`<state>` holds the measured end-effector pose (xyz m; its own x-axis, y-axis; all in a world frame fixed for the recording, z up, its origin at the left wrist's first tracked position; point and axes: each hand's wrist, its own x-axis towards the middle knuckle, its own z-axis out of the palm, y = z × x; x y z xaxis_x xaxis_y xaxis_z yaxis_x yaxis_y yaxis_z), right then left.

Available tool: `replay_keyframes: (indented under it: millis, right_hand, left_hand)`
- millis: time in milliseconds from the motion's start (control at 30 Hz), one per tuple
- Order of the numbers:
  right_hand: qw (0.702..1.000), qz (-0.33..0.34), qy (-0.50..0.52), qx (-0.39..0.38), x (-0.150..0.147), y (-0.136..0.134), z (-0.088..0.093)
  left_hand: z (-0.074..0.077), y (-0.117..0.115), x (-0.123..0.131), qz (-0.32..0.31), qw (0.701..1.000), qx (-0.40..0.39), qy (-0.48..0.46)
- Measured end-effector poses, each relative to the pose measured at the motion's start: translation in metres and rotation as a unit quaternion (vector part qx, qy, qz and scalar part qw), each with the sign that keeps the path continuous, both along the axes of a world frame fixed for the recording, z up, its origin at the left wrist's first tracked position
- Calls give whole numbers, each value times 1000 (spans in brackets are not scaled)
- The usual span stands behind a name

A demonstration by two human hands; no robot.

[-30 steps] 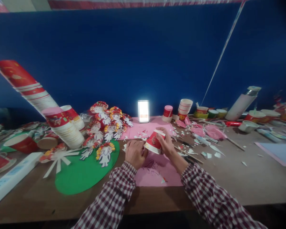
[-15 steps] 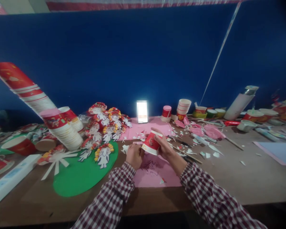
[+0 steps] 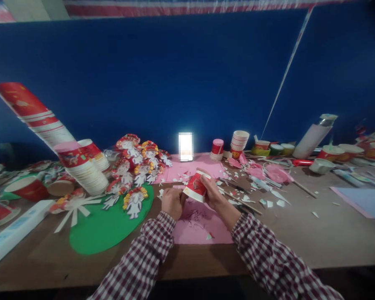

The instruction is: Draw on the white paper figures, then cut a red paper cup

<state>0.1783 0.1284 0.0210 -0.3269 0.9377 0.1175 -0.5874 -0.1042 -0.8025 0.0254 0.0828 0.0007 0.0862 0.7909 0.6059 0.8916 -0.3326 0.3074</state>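
A red and white paper cup (image 3: 195,187) is tilted above the table, gripped by my right hand (image 3: 211,191) around its right side. My left hand (image 3: 173,203) is closed at the cup's lower left edge, its fingers curled and turned away from view. Whether it pinches the rim or something small, I cannot make out. Below both hands lies a pink sheet (image 3: 203,236) with dark scribbles and a small coloured scrap on it.
Paper animal figures (image 3: 134,203) with red and yellow frills crowd a green mat (image 3: 103,233) at left. Leaning cup stacks (image 3: 87,173) rise behind. A bright phone (image 3: 186,146) stands at the back. Paper scraps (image 3: 280,203), sticks and a white cylinder (image 3: 314,139) lie rightward.
Both hands and the cup have shifted slightly left in view, along with small camera movement. My right hand keeps its hold on the cup.
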Motion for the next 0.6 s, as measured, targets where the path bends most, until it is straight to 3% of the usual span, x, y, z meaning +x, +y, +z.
replay_keyframes:
  millis: [400,600]
  right_hand:
    - [999,-7,-15,-28,-2,1,-3]
    - [993,-54,-86,-65,4,4,-1]
  left_hand:
    - [-2,-1,1,11,1000,11,4]
    - [3,-2,1,49,995,21,-85]
